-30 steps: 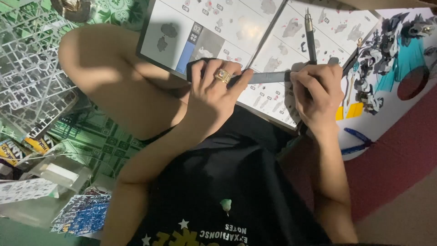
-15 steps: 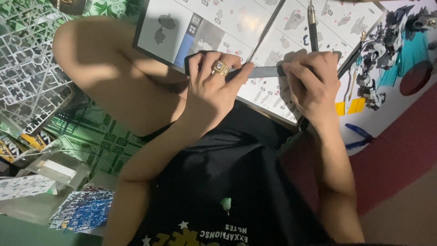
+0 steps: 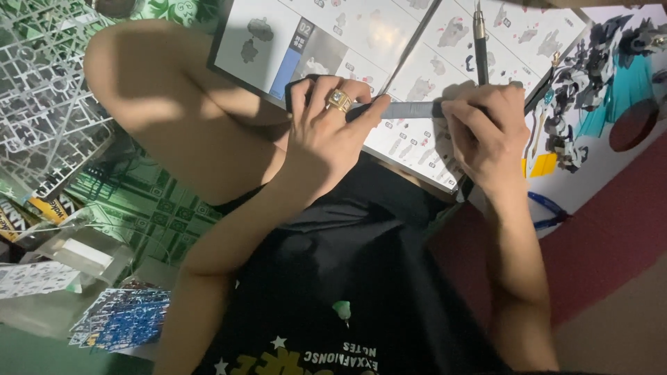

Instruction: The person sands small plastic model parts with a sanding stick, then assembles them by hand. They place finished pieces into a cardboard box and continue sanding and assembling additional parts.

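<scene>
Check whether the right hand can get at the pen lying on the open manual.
Probably yes: the pen lies bare on the manual just beyond the right hand, though that hand grips a grey strip.

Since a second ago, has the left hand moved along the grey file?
No. The left hand keeps its pinch on the grey file over the same spot of the open instruction booklet, with the right hand at the file's other end.
</scene>
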